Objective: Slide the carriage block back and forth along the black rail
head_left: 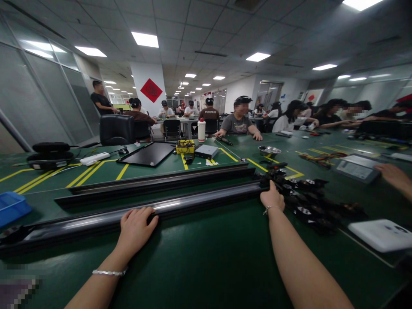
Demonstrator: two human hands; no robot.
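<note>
A long, glossy black metal profile [193,201] lies across the green table, slightly slanted, its right end farther away. My left hand [137,227] grips its near edge left of the middle, fingers curled over the top. At the right end, my right hand [273,197] is closed on the profile, with the index finger along the end; its other fingertips are partly hidden. Behind it lies a second, similar black profile [167,178]. Dark parts with shiny round faces [304,210] are heaped just right of my right hand.
A flat black panel [148,153], yellow box with cables [185,146], grey box [206,151] and metal bowl [269,150] stand farther back. At left is a blue tray [13,208]; at right, a white device [381,235]. Another person's hand [394,176] touches a grey metal box [357,167].
</note>
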